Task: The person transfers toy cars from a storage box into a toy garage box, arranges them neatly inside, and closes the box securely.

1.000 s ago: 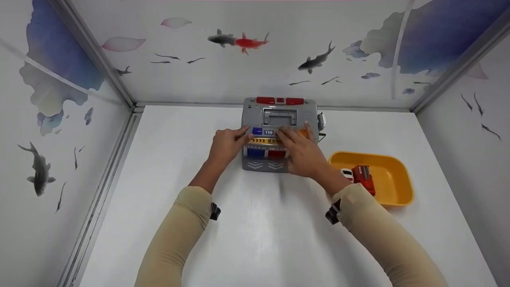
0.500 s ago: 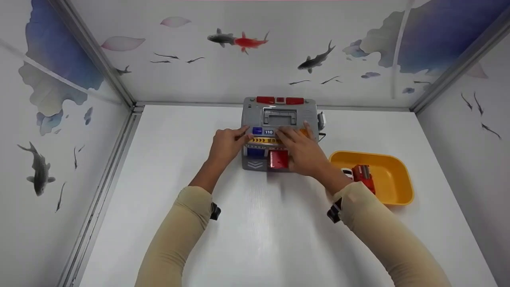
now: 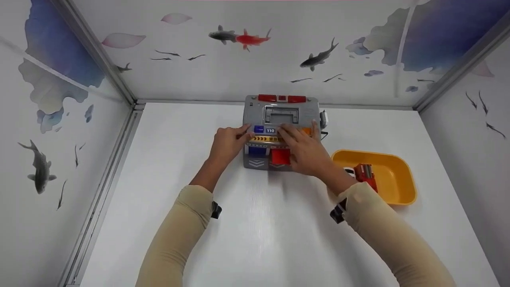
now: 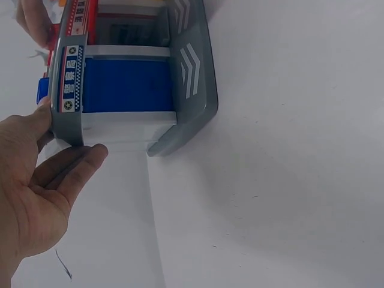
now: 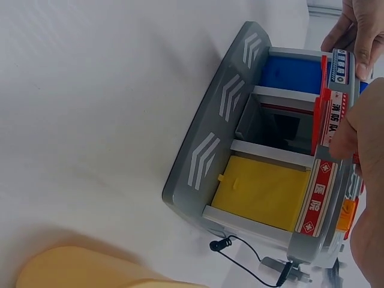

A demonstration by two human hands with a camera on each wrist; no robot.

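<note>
A grey toy garage (image 3: 255,113) stands near the back wall. My left hand (image 3: 227,145) grips the roof at its left front corner, thumb above and fingers underneath. Across the right part of the roof lies my right hand (image 3: 306,153), pressing with extended fingers near the red button (image 4: 54,33). The middle red door (image 3: 280,156) is swung up and out, and a dark bay (image 5: 288,129) shows below it. On either side, the blue door (image 4: 129,84) and the yellow door (image 5: 261,189) are closed.
A yellow tray (image 3: 394,175) sits right of the garage, holding a red toy truck (image 3: 367,175) and a white toy car (image 3: 349,171), partly behind my right forearm. A black cord (image 5: 255,276) hangs at the garage's right side. White panels (image 3: 239,75) enclose the table.
The red middle door has swung open, outward and up, from its closed position. Both hands have kept their places on the garage roof.
</note>
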